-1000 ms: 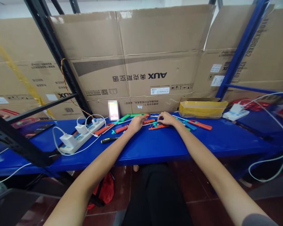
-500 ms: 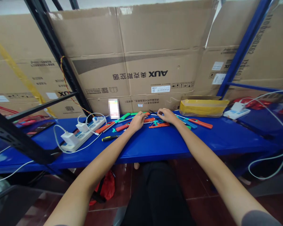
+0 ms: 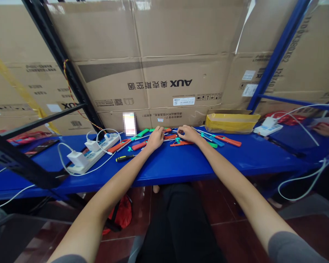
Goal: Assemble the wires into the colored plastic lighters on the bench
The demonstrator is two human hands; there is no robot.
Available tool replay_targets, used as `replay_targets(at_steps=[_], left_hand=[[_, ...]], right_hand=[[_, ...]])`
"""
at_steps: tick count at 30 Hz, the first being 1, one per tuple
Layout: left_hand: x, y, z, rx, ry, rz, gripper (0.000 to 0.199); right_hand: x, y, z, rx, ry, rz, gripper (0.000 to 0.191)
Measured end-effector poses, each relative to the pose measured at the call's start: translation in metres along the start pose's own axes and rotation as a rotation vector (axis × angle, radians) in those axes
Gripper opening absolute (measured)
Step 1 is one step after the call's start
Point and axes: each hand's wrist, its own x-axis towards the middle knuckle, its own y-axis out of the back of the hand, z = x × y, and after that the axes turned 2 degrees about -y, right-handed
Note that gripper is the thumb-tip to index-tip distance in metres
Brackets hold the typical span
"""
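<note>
the left hand (image 3: 155, 140) and the right hand (image 3: 188, 134) are working close together over a cluster of small hand tools with bright plastic handles, spread along a blue steel shelf (image 3: 175, 164). the fingers of both hands are curling down onto the middle of the cluster, but neither hand is clearly clenched or released, and i cannot tell whether either one is gripping a tool. the right hand is nearest a red-orange tool (image 3: 181, 143) with a small teal piece beside it, and the left hand is nearest a red-handled tool (image 3: 138, 146) and a green-handled tool (image 3: 142, 132). farther right, a teal-handled tool (image 3: 211, 139) and an orange-handled tool (image 3: 227, 140) are lying apart from the hands, while a yellow-and-black screwdriver (image 3: 125, 157) is lying nearer the front edge. the gap between the hands is narrowing slightly compared with a moment ago, and the whole scene is shifting a little up and left in view as the head moves. the tools are staying bunched at the middle of the shelf. to the left, white chargers (image 3: 77, 158) are plugged into a power strip (image 3: 94, 153). behind the shelf, a yellow-taped box (image 3: 231, 123) is standing against a large aux cardboard carton (image 3: 153, 76).
</note>
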Motion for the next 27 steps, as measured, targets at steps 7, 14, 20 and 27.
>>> replay_targets(at_steps=[7, 14, 20, 27], left_hand=[[0.001, 0.001, -0.003, 0.044, -0.009, -0.014, 0.024], [0.0, 0.003, 0.002, 0.083, -0.03, -0.028, 0.024], [0.0, 0.004, 0.008, 0.149, -0.008, -0.007, 0.023], [0.0, 0.005, 0.009, 0.195, 0.029, -0.028, 0.022]], right_hand=[[0.001, -0.001, 0.0, 0.042, 0.047, 0.006, 0.017], [0.003, -0.006, 0.004, 0.198, 0.056, 0.093, 0.015], [0.004, -0.011, 0.003, 0.288, 0.02, 0.111, 0.014], [0.005, -0.015, -0.001, 0.325, 0.009, 0.128, 0.013]])
